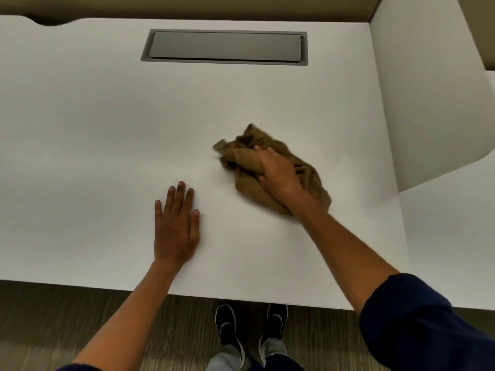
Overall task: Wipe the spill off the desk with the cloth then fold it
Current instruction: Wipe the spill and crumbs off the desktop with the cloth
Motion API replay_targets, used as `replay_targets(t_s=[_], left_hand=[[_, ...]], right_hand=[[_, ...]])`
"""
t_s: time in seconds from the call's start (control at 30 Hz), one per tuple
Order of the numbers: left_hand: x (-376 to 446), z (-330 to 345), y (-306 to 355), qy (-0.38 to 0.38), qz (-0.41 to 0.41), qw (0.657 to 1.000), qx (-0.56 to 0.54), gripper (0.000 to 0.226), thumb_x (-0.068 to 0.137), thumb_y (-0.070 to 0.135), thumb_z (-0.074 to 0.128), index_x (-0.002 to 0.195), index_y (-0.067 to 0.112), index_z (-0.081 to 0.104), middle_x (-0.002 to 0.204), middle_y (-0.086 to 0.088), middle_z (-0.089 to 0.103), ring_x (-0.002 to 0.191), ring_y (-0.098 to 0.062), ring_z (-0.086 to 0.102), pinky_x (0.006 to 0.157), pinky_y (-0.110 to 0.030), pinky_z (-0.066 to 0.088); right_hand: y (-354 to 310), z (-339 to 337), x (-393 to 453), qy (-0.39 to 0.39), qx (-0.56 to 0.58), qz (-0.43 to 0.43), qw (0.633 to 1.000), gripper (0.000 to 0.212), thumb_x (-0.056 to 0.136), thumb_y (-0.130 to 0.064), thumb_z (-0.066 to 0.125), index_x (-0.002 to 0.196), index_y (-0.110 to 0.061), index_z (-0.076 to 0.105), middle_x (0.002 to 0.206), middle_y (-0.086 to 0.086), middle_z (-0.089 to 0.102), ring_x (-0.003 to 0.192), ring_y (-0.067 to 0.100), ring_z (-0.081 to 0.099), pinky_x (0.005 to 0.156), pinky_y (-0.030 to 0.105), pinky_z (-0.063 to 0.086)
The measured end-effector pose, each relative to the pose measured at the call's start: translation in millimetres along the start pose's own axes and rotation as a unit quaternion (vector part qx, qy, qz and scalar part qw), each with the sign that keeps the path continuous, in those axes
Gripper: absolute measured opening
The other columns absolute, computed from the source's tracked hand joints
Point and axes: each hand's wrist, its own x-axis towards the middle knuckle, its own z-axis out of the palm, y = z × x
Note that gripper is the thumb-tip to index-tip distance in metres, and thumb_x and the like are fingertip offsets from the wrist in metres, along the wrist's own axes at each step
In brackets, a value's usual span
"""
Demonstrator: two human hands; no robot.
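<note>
White bench [93, 124] carries all. Brown cloth [308, 175] lies bunched, right of left hand; right hand [278, 175] presses it, fingers [263, 156] grasping folds, likely for wiping. Left hand [176, 226] flat near front edge, fingers released, probably for support.

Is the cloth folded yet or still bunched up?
Bunched up. The brown cloth lies crumpled in uneven wrinkles under the right hand, which grips it on the desk.

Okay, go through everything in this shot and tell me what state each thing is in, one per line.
cloth: bunched up, unfolded, lying on the desk
right hand: gripping the cloth
left hand: flat on the desk, fingers straight
desk: no spill visible
cable hatch: lid closed
</note>
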Motion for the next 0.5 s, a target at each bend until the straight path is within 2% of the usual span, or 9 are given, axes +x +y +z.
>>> replay_targets(t_s=[0.1, 0.23, 0.3, 0.4, 0.5], left_hand=[[0, -3, 3, 0.006, 0.003, 1.0, -0.014, 0.058, 0.101, 0.033, 0.023, 0.156, 0.015, 0.027, 0.166, -0.002, 0.016, 0.154, -0.021, 0.008, 0.123, -0.054, 0.008], [1, -7, 3, 0.005, 0.012, 0.998, -0.061, 0.06, 0.094, 0.022, 0.04, 0.152, 0.011, 0.032, 0.163, -0.009, 0.024, 0.153, -0.026, 0.012, 0.123, -0.056, 0.006], [1, -6, -1, -0.008, 0.017, 0.999, -0.03, 0.064, 0.096, 0.023, 0.051, 0.154, 0.011, 0.028, 0.164, -0.008, 0.019, 0.154, -0.026, 0.007, 0.123, -0.054, 0.005], [-1, -2, -6, -0.013, 0.033, 0.998, 0.042, 0.071, 0.097, 0.023, 0.057, 0.157, 0.01, 0.02, 0.166, -0.009, 0.007, 0.154, -0.028, 0.002, 0.124, -0.053, 0.004], [-2, -1, -8, -0.019, 0.037, 0.998, 0.037, 0.071, 0.1, 0.024, 0.051, 0.157, 0.011, 0.013, 0.166, -0.009, 0.003, 0.154, -0.027, 0.0, 0.124, -0.053, 0.001]], right_hand=[[-39, 29, -24, -0.047, 0.012, -0.029, 0.998, 0.058, 0.096, -0.03, 0.055, 0.148, -0.01, 0.039, 0.149, 0.012, 0.046, 0.14, 0.028, 0.038, 0.112, 0.029, 0.023], [-77, 52, -61, -0.096, 0.054, -0.047, 0.993, 0.06, 0.095, -0.036, 0.058, 0.147, -0.011, 0.041, 0.15, 0.008, 0.046, 0.141, 0.029, 0.038, 0.113, 0.039, 0.031], [-90, 58, -80, -0.106, 0.075, -0.041, 0.991, 0.058, 0.095, -0.036, 0.058, 0.145, -0.012, 0.043, 0.148, 0.008, 0.048, 0.14, 0.031, 0.038, 0.113, 0.041, 0.033], [-103, 70, -105, -0.094, 0.085, -0.02, 0.992, 0.054, 0.094, -0.037, 0.059, 0.14, -0.011, 0.047, 0.142, 0.011, 0.053, 0.139, 0.032, 0.04, 0.112, 0.042, 0.032], [-110, 80, -122, -0.056, 0.059, -0.026, 0.996, 0.051, 0.09, -0.033, 0.066, 0.132, -0.008, 0.053, 0.137, 0.014, 0.057, 0.131, 0.031, 0.048, 0.117, 0.036, 0.024]])
